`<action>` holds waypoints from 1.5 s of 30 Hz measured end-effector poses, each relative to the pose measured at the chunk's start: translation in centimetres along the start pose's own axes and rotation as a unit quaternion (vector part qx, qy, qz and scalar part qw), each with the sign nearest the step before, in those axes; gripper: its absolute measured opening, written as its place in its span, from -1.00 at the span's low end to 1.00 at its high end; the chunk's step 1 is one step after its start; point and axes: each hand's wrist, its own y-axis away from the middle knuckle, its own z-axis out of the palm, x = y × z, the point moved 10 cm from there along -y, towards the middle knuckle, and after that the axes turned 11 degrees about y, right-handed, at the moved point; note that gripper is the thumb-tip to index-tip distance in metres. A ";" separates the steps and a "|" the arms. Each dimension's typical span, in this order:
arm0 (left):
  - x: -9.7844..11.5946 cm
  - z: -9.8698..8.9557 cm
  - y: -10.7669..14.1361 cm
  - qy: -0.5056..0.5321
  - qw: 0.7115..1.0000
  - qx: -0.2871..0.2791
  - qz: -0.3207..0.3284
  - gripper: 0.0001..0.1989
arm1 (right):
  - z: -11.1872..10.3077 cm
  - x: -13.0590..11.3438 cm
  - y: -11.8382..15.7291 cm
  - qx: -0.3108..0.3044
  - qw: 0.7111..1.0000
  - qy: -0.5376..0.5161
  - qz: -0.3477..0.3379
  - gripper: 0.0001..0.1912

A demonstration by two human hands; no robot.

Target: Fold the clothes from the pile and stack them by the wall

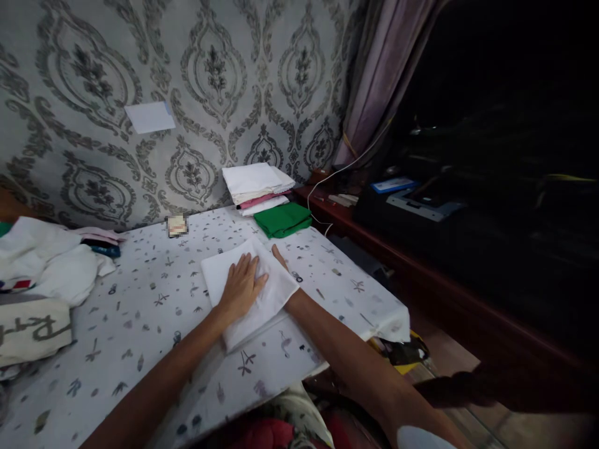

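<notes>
A folded white cloth (250, 312) lies on the patterned table cover (154, 324). My left hand (242, 288) rests flat on its upper part, fingers apart and holding nothing. At the cloth's right side is my right hand (281, 259), mostly covered by a flap of the cloth; only one finger or thumb sticks out past the edge, so its grip is hidden. Behind the cloth sit a folded green cloth (283, 220) and a stack of folded white and pink cloths (255, 183).
A loose heap of white clothes (51, 262) covers the table's left side. A small box (177, 225) stands near the wall. To the right is a dark red wooden surface (346, 212) with a white cable (349, 163) and a blue item (394, 185).
</notes>
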 end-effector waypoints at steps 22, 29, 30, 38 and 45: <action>1.1 1.6 -0.2 -0.038 0.997 -0.064 0.019 -0.32 | -5.3 1.9 2.5 -0.029 0.996 0.085 0.018 -0.38; 1.3 1.7 0.0 -0.010 0.996 -0.080 0.031 -0.33 | -6.6 2.2 4.4 -0.017 0.998 0.060 0.032 -0.53; 1.6 1.4 -0.1 0.008 0.996 -0.072 0.045 -0.34 | -6.6 2.5 4.9 -0.024 0.998 0.014 0.052 -0.56; 5.6 -1.8 -1.8 0.082 0.976 -0.077 0.187 -0.73 | -6.4 2.2 6.8 -0.086 0.986 -0.125 0.073 -0.85; 3.0 -4.7 -1.1 0.208 0.966 -0.035 0.151 -0.77 | -8.3 2.4 6.5 -0.055 0.967 0.248 -0.023 -0.91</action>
